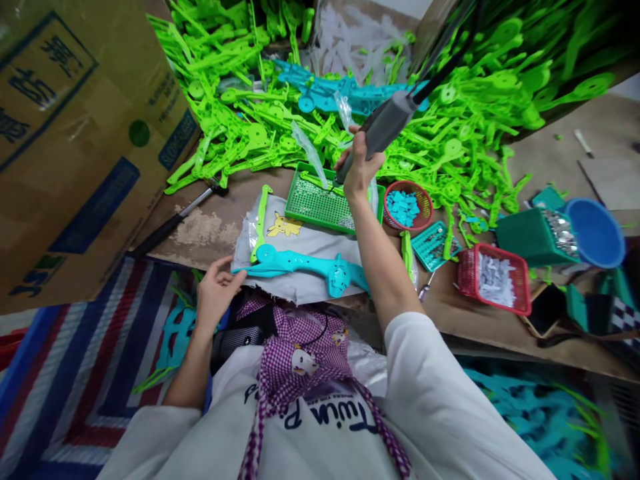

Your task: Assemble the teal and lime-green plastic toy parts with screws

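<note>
My right hand (361, 163) is closed round a grey electric screwdriver (387, 123). The tool slants down to the left, its tip over a green perforated basket (320, 217) with small metal screws inside. Thumb and fingers of my left hand (217, 290) are at the left end of a turquoise plastic part (285, 261), loosely round its tip. That part lies on a grey cloth (313, 253) with a yellow cartoon figure. A lime-green plastic arm (261, 223) meets its left end at an angle. My right forearm hides the turquoise part's right end.
Lime-green parts (250, 137) are heaped across the back. A hammer (175, 220) lies left, beside a cardboard box (85, 153). To the right are a red basket of turquoise pieces (407, 205), a teal tray (435, 245), a red basket (520, 283) and a blue bowl (597, 230).
</note>
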Demonstrator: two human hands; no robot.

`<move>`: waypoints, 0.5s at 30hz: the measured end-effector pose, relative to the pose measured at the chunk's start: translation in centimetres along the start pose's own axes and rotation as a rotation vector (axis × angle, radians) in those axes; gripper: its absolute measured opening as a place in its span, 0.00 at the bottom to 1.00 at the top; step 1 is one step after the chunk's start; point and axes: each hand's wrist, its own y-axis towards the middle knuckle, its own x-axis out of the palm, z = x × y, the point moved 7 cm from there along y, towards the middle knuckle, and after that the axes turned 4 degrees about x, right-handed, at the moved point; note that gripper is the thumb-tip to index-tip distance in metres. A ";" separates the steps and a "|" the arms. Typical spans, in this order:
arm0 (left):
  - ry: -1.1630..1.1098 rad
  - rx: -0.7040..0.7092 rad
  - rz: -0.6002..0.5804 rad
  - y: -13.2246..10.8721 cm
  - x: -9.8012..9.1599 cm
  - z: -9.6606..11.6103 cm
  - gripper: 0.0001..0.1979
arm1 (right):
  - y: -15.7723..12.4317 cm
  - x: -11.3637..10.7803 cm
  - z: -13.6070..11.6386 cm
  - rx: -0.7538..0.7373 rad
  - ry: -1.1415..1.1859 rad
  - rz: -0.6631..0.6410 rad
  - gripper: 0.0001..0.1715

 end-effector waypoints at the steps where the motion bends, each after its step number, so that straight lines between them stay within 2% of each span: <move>1: 0.135 0.103 0.053 -0.3 -0.9 1.3 0.32 | -0.1 -0.5 -0.9 0.002 -0.004 0.039 0.39; 3: 0.349 0.335 0.112 -0.6 -1.4 4.7 0.28 | -0.7 -1.4 -3.1 0.015 0.017 0.118 0.37; 4: 0.414 0.447 0.080 -0.5 -0.8 6.4 0.24 | -1.4 -1.6 -4.4 0.028 0.047 0.140 0.36; 5: 0.461 0.551 0.008 -0.4 0.4 7.9 0.21 | -2.2 -1.6 -5.6 0.046 0.087 0.140 0.35; 7: 0.528 0.683 -0.221 0.2 4.0 9.9 0.22 | -4.6 -1.0 -7.8 0.103 0.182 0.083 0.34; 9: 0.583 0.717 -0.432 0.8 7.6 10.3 0.27 | -7.7 0.2 -9.2 0.196 0.284 -0.047 0.34; 10: 0.609 0.709 -0.496 1.0 9.0 10.1 0.27 | -9.5 0.9 -9.6 0.250 0.340 -0.129 0.33; 13: 0.682 0.681 -0.534 1.4 11.2 8.9 0.24 | -14.0 2.7 -10.0 0.369 0.456 -0.320 0.35; 15: 0.707 0.688 -0.509 1.3 11.5 8.3 0.22 | -15.6 3.3 -9.7 0.400 0.481 -0.347 0.36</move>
